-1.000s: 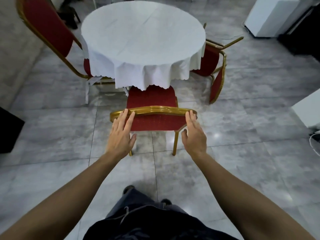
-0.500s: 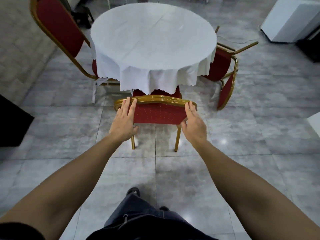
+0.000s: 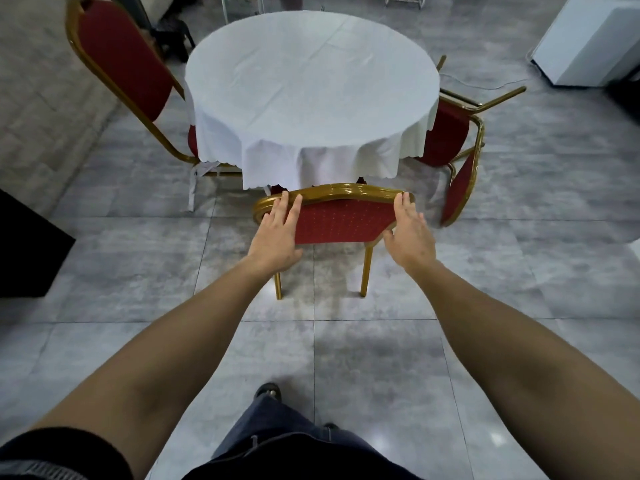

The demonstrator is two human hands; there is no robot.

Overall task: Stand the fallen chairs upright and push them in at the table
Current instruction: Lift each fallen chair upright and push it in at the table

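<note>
A round table [image 3: 311, 81] under a white cloth stands ahead. Directly in front of me is an upright red chair with a gold frame [image 3: 341, 220], its seat tucked under the cloth's hem. My left hand [image 3: 277, 233] lies flat on the left of its backrest, fingers reaching the top rail. My right hand [image 3: 410, 233] rests flat against the backrest's right edge. A second red chair [image 3: 460, 181] lies tipped on its side at the table's right, its legs in the air. A third chair [image 3: 121, 57] stands upright at the table's left.
A white cabinet [image 3: 588, 39] stands at the far right, with a thin cable [image 3: 485, 84] on the floor near it. A dark block [image 3: 24, 251] sits at the left edge. Grey floor tiles surround the table, and my legs show at the bottom.
The near chair has slid forward with both hands on its backrest. Its seat, plainly visible a second ago, is now almost hidden under the tablecloth. I have stepped closer to the table.
</note>
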